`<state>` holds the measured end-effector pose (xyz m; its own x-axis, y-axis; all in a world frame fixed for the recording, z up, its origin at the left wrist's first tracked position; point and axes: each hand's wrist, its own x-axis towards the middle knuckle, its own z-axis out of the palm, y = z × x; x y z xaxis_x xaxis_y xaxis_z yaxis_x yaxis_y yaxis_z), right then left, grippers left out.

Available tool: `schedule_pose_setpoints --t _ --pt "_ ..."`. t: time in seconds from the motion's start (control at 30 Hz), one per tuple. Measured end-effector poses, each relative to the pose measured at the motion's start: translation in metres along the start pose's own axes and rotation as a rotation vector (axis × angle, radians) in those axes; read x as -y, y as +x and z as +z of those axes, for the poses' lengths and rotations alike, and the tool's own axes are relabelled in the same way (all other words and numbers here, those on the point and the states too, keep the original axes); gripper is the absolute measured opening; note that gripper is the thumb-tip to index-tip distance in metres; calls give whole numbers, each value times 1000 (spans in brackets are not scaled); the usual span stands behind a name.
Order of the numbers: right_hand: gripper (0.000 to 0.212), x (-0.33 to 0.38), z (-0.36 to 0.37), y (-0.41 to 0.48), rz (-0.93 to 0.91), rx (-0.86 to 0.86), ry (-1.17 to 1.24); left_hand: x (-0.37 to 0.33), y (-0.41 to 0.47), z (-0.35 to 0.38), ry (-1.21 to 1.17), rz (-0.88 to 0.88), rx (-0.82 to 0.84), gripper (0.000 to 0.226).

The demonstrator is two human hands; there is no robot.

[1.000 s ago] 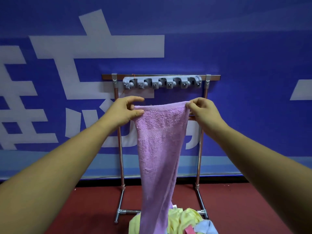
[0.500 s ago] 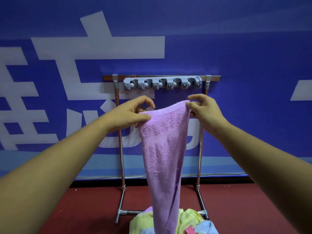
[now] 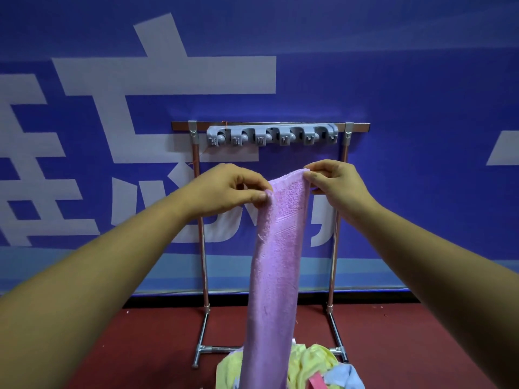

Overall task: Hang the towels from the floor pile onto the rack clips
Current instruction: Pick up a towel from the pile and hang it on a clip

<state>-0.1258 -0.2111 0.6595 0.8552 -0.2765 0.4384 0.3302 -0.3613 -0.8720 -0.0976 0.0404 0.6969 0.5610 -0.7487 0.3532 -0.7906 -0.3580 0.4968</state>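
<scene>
My left grip (image 3: 233, 189) pinches the towel (image 3: 276, 248) at its top left corner, thumb and forefinger closed on the cloth. The top edge is bunched short and slants up from there toward 2 o'clock. The towel's long axis drops straight to 6 o'clock, and its tail passes in front of the pile (image 3: 309, 366) on the floor and out of view. My right grip (image 3: 337, 183) pinches the top right corner, a little higher. The clips (image 3: 271, 135) run in a row on the rack (image 3: 200, 234) at 12 o'clock from that edge, above it and well apart. I judge the coming move is a lift toward 12 o'clock. My left corner lies under the middle clips, my right corner under those nearer the right end.
</scene>
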Motion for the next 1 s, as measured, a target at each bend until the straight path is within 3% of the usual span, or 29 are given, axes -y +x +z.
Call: schedule_pose_setpoints --t 0.17,0.3,0.47,0.6,0.73,0.87,1.0 --pt "10 7 4 -8 -13 32 -2 3 1 2 -9 69 -86 21" --pt "13 16 14 -19 -24 88 61 4 7 14 -43 4 -198 26" --pt "20 25 22 -30 -14 132 159 9 13 22 -95 -78 -352 14" --pt "21 29 25 -34 -13 149 216 3 12 25 -261 -94 -267 12" --pt "21 29 28 -37 -14 160 263 2 13 27 -223 -104 -281 14" --pt "7 27 31 -39 -35 176 278 3 15 28 -172 -113 -321 13" --pt "14 25 30 -40 -75 185 192 4 14 28 -213 -135 -328 13"
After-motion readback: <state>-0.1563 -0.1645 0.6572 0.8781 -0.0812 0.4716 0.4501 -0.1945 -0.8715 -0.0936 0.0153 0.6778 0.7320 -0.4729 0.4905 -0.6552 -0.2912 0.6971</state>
